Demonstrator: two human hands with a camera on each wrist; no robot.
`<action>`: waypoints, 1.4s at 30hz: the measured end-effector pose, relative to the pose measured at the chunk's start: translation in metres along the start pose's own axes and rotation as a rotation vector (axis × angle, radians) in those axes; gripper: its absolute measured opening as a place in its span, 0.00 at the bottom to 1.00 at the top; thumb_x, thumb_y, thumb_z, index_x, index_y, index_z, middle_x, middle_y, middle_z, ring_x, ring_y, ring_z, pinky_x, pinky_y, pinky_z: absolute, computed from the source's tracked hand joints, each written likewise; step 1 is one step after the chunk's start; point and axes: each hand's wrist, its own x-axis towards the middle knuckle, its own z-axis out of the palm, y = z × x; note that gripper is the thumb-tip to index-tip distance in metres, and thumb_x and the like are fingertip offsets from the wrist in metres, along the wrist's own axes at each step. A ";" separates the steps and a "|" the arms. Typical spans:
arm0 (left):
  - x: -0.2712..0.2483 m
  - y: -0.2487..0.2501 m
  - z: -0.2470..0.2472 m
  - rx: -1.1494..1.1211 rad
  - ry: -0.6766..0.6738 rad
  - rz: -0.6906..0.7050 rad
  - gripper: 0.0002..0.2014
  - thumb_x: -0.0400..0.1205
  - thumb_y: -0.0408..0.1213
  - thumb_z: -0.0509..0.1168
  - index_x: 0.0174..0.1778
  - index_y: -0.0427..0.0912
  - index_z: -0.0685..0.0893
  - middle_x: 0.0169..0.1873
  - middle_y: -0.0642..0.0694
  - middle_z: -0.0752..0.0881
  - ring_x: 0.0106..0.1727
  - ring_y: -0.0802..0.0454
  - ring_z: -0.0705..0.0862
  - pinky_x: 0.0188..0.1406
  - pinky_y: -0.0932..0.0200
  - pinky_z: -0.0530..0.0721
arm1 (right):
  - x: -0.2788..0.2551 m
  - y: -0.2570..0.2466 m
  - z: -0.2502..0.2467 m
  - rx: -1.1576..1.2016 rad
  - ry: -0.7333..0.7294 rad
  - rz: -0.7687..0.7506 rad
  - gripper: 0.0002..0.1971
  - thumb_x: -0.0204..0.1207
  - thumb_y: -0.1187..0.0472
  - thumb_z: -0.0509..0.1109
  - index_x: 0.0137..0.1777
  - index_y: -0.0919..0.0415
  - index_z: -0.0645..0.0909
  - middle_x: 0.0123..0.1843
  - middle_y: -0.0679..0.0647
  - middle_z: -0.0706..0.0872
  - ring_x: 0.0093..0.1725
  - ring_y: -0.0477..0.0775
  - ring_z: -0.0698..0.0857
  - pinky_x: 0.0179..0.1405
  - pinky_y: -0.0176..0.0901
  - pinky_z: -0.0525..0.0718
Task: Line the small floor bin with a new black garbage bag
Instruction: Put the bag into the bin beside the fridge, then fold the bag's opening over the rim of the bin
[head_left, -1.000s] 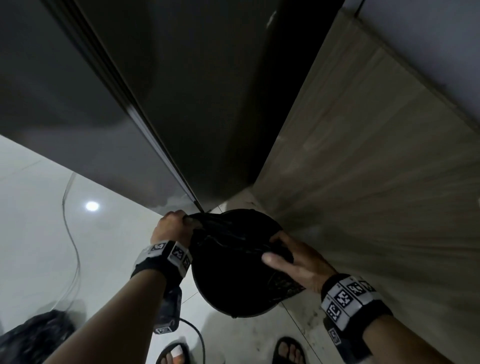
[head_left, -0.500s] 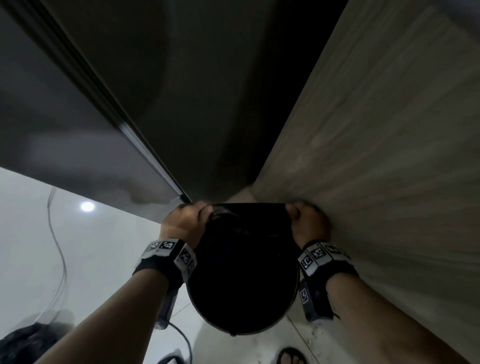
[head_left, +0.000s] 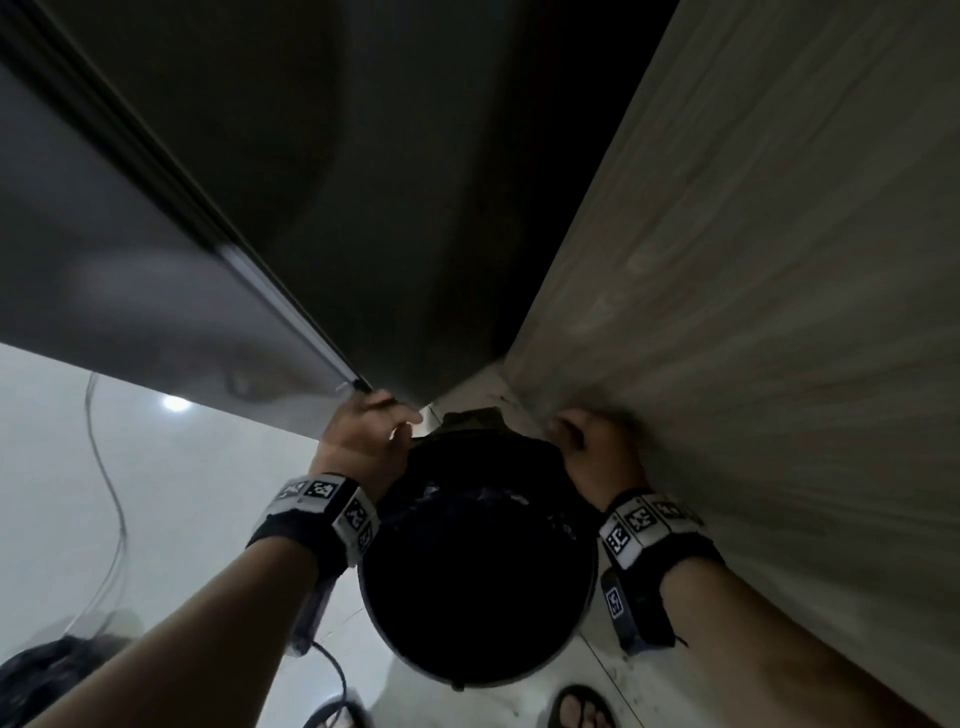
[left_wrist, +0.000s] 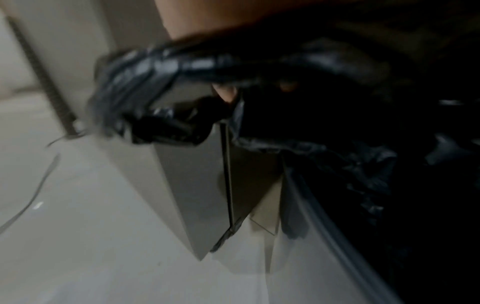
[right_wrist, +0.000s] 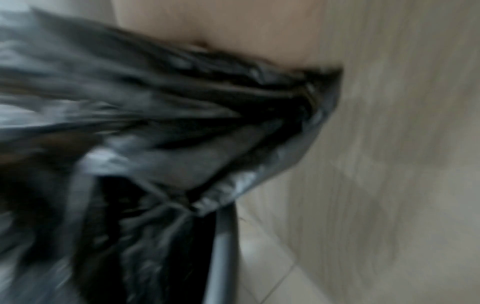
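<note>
— The bin (head_left: 475, 597)?
— Round, dark, with a grey rim; it sits low in the centre of the head view, mouth open toward the camera, inside black.
— And the garbage bag (head_left: 483, 499)?
— Black, glossy, crinkled; it lies inside the bin's mouth, its top edge bunched at the upper part of the rim; in the left wrist view (left_wrist: 161, 86) and the right wrist view (right_wrist: 182, 123) gathered folds fill the frame, blurred, hanging over the rim.

Looks like a home, probably a kitchen corner: glossy white tile floor (head_left: 156, 467), a tall dark fridge (head_left: 363, 208) right beside a wood-grain cabinet (head_left: 779, 312), loose cable (head_left: 111, 499) on the floor, sandaled foot (head_left: 582, 709).
</note>
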 end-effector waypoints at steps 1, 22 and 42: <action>-0.002 0.010 -0.005 0.055 -0.025 0.040 0.12 0.78 0.41 0.60 0.43 0.47 0.90 0.42 0.45 0.89 0.46 0.41 0.86 0.51 0.53 0.84 | -0.005 -0.004 -0.001 0.023 -0.039 -0.031 0.11 0.79 0.57 0.67 0.55 0.60 0.86 0.49 0.61 0.91 0.50 0.58 0.88 0.51 0.43 0.81; -0.094 0.011 -0.020 -0.386 -0.037 -0.706 0.21 0.77 0.32 0.70 0.67 0.45 0.83 0.56 0.41 0.90 0.59 0.43 0.86 0.57 0.58 0.76 | -0.072 0.028 0.013 0.346 -0.085 0.343 0.14 0.79 0.53 0.68 0.50 0.65 0.85 0.45 0.63 0.89 0.46 0.63 0.88 0.48 0.55 0.87; -0.150 0.013 -0.012 0.419 -0.182 0.303 0.12 0.65 0.44 0.69 0.42 0.48 0.88 0.37 0.49 0.85 0.37 0.44 0.83 0.41 0.54 0.76 | -0.115 0.019 0.019 -0.591 -0.060 -0.357 0.13 0.62 0.62 0.71 0.47 0.53 0.88 0.49 0.54 0.84 0.52 0.65 0.83 0.55 0.50 0.66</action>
